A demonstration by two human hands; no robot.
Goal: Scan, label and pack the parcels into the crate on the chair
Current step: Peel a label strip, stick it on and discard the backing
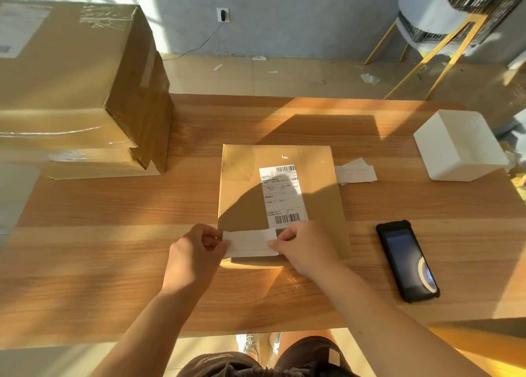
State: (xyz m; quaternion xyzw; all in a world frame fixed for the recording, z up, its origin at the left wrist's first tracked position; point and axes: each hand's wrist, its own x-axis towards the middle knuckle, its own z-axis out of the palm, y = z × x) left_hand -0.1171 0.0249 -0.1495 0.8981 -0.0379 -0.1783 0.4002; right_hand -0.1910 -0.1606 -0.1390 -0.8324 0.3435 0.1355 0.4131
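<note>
Flat brown cardboard parcel (244,188) lies at the centre of the light wooden desk (113,248), with a printed white shipping label (283,197) on its top face. Left hand (196,251) and right hand (304,248) each pinch one end of a blank white paper strip (250,243), fingers curled on it, over the parcel's near edge. Black handheld scanner (407,261) lies screen-up to the right, apart from the parcel. Black slatted crate (484,1) sits on a yellow-legged chair (444,43) beyond the desk, far right.
</note>
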